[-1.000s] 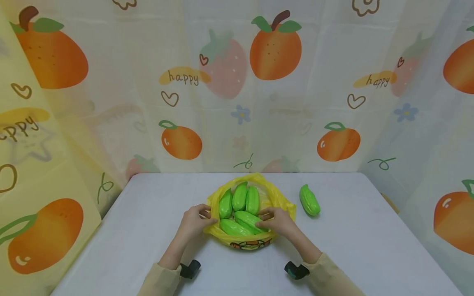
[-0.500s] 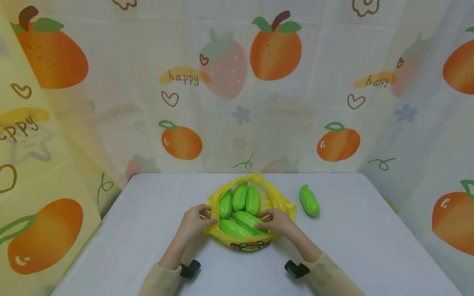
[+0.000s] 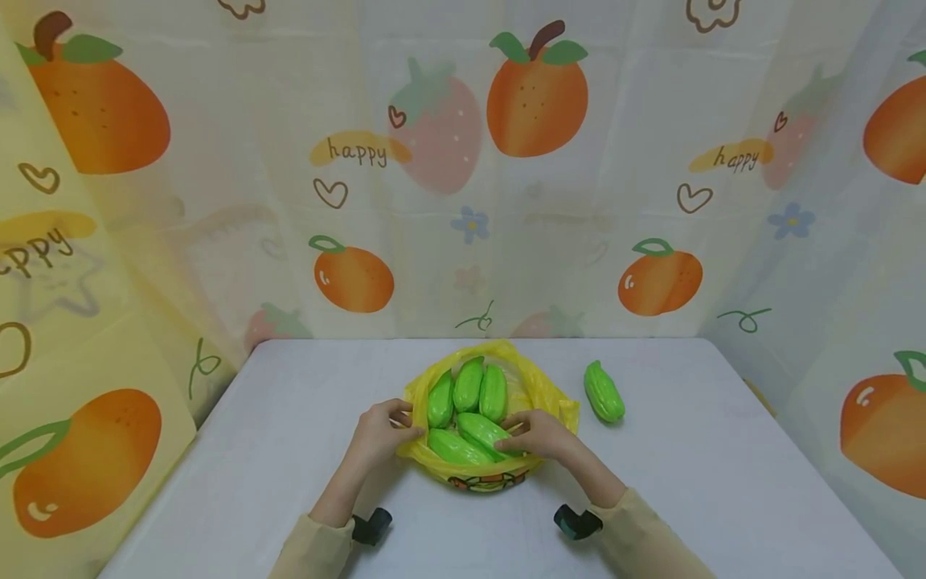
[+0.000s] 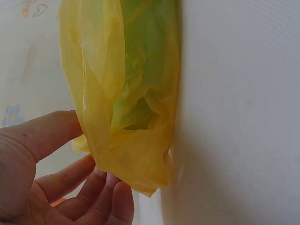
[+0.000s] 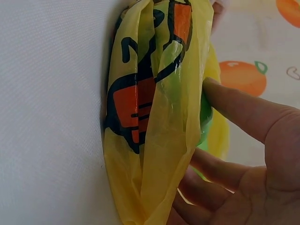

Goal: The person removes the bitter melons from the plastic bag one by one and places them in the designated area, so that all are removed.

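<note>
A yellow plastic bag [image 3: 538, 378] with a printed front lies wide-mouthed on the table. Several glossy green ridged vegetables [image 3: 470, 384] are inside it, some at the back and others across the front. My left hand [image 3: 381, 430] holds the bag's left rim; the left wrist view shows its thumb and fingers around the yellow film [image 4: 101, 84]. Over the right side of the mouth, my right hand [image 3: 538, 434] holds the right end of a front green vegetable [image 3: 481, 432], thumb and fingers on either side. The bag's printed wall [image 5: 136, 103] partly hides those fingers in the right wrist view.
One more green vegetable [image 3: 604, 392] lies on the white table [image 3: 673, 466] to the right of the bag. Fruit-printed curtains [image 3: 463, 241] surround the table at the back and sides. A small black device [image 3: 372, 527] sits at each wrist.
My right hand has shifted very slightly left and toward me at the front vegetable. The left hand and the bag stay almost where they were.
</note>
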`<state>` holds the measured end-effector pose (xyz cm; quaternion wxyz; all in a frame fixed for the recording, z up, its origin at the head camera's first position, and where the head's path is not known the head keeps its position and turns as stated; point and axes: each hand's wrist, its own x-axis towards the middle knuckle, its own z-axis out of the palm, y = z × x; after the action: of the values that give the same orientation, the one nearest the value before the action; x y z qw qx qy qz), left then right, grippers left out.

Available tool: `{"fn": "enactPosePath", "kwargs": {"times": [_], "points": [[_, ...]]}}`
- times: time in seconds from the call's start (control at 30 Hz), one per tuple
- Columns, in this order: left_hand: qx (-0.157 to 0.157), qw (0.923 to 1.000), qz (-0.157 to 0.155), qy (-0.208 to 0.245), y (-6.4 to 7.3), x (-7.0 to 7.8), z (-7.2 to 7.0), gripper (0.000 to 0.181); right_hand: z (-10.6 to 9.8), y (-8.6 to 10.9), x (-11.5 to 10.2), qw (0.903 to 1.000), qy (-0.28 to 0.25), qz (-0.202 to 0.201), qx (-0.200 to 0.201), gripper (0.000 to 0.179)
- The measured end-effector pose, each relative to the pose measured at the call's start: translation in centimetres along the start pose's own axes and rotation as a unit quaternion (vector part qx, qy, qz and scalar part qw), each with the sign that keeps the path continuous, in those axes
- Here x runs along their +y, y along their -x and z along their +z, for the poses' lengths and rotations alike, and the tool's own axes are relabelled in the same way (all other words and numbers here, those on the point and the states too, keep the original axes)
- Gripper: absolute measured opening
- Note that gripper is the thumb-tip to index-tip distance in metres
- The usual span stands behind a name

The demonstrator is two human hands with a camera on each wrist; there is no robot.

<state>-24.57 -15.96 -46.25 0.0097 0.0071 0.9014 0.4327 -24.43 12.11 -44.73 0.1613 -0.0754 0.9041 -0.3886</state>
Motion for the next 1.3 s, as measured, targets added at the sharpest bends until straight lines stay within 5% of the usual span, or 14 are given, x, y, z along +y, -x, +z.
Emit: {"fn": "enactPosePath", "kwargs": {"times": [0.67, 1.3], "points": [[-0.003, 1.0, 0.0, 0.002, -0.12, -0.06, 0.02, 0.045, -0.08, -0.32, 0.05, 0.9992, 0.012, -0.018, -0.033, 0.046], [0.001, 1.0, 0.004, -0.003, 0.01, 0.04, -0.1, 0.044, -0.03, -0.06, -0.47, 0.999, 0.021, -0.035, -0.02, 0.046]]}}
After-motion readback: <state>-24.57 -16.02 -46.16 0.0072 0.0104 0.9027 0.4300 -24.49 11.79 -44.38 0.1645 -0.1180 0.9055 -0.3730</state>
